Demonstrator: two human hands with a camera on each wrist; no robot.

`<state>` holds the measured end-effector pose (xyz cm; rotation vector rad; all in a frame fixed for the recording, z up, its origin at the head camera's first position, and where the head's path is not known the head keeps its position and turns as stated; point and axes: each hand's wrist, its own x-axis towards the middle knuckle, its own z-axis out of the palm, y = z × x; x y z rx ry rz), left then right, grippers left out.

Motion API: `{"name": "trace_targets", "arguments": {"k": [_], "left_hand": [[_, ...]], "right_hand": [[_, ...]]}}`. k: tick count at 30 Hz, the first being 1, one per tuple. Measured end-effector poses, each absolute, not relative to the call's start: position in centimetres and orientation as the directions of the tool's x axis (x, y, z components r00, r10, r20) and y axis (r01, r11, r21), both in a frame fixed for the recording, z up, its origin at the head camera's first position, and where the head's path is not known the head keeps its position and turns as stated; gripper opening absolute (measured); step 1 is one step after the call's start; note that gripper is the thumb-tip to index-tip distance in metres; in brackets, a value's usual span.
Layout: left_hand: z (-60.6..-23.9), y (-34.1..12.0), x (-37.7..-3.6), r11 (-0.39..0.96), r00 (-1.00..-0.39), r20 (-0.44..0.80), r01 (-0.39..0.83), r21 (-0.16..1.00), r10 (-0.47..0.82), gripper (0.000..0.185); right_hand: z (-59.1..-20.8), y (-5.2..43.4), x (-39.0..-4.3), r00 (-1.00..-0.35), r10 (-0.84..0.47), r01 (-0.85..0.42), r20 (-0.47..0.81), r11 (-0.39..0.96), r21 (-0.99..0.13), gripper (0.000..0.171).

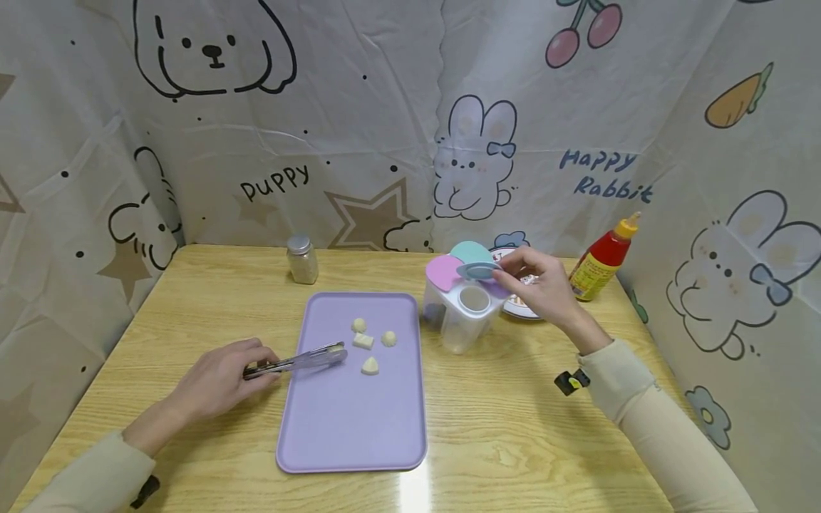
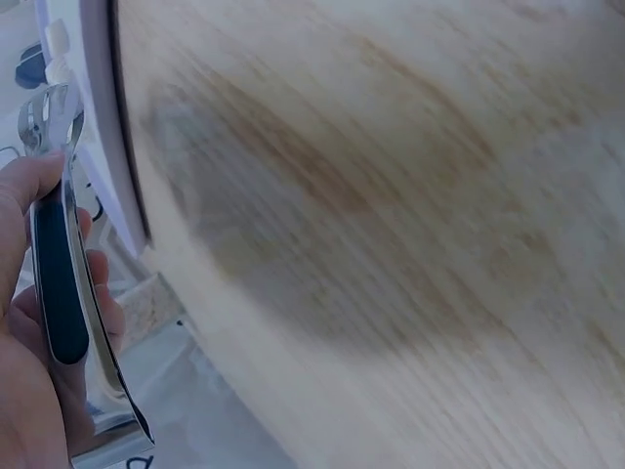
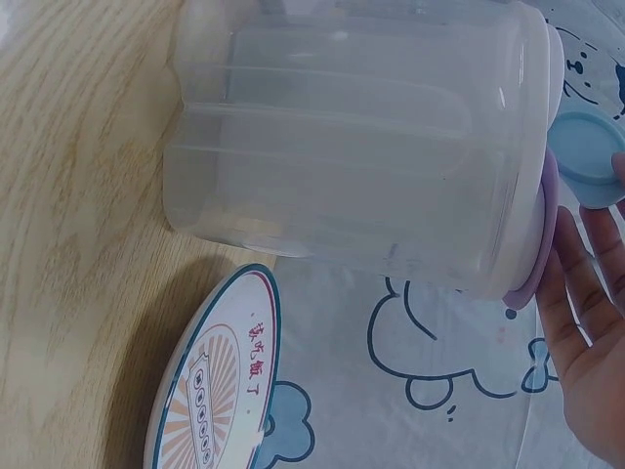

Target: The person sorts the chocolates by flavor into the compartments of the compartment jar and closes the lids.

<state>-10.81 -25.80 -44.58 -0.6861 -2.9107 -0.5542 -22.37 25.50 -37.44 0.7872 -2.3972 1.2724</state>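
Note:
My left hand (image 1: 218,381) grips metal tongs (image 1: 301,360) whose tips lie over the left side of a purple tray (image 1: 349,420). In the left wrist view the tongs (image 2: 59,283) show a dark grip and sit in my hand (image 2: 29,391). Several white food pieces (image 1: 368,345) lie on the tray. My right hand (image 1: 539,285) pinches a small blue lid (image 1: 477,269) above a clear multi-compartment container (image 1: 458,306) with pink, teal and purple lids. The right wrist view shows the container (image 3: 361,147), the blue lid (image 3: 586,156) and my fingers (image 3: 586,332).
A small glass shaker (image 1: 302,259) stands at the back of the wooden table (image 1: 513,442). A red sauce bottle (image 1: 603,260) stands at the back right. A patterned plate (image 1: 522,308) lies behind the container, also visible as the plate (image 3: 220,391). Cartoon-printed cloth walls enclose the table.

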Motion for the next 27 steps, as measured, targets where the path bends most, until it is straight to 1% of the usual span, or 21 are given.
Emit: {"name": "trace_targets", "arguments": {"k": [6,12,21,24,27], "left_hand": [[-43.6,-25.4,-11.3,0.832,-0.889,0.219,0.454,0.319,0.401,0.009],[-42.0,-23.9,-12.7,0.817,-0.872,0.267,0.481,0.318,0.41,0.009],[-40.2,-20.5,-14.7,0.74,-0.797,0.363,0.593,0.318,0.482,0.012],[-39.8,-19.1,-15.3,0.72,-0.777,0.378,0.619,0.313,0.503,0.013],[-39.4,-17.8,-15.8,0.709,-0.771,0.375,0.629,0.319,0.515,0.016]], "right_hand": [[-37.5,25.5,-22.4,-0.799,-0.321,-0.602,0.509,0.449,-0.661,0.014],[-37.5,25.6,-22.6,-0.793,-0.309,-0.609,0.526,0.441,-0.659,0.015],[-37.6,25.6,-22.6,-0.792,-0.309,-0.609,0.526,0.447,-0.655,0.015],[-37.5,25.6,-22.6,-0.796,-0.309,-0.604,0.521,0.458,-0.652,0.014],[-37.4,25.5,-22.6,-0.8,-0.313,-0.6,0.512,0.463,-0.653,0.014]]}}
